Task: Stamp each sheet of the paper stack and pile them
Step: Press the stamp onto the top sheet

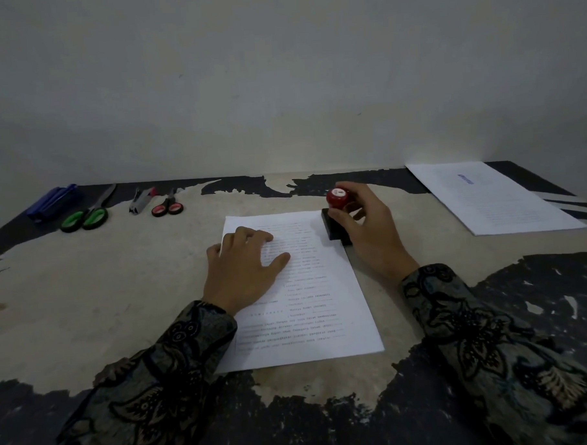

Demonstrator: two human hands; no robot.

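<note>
Stamp (pixel 335 217) rigid, light, in my right hand (pixel 369 229), grip curled round the red knob, at the sheet's (pixel 308 289) top right corner. Left hand (pixel 243 265) flat, pinning thin, slippery paper on the worktop (pixel 120 297). Stamped pile (pixel 493 196) far right.

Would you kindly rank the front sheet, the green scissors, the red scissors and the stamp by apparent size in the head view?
1. Front sheet, largest, also nearest.
2. Green scissors.
3. Stamp and red scissors look alike; unranked.
</note>
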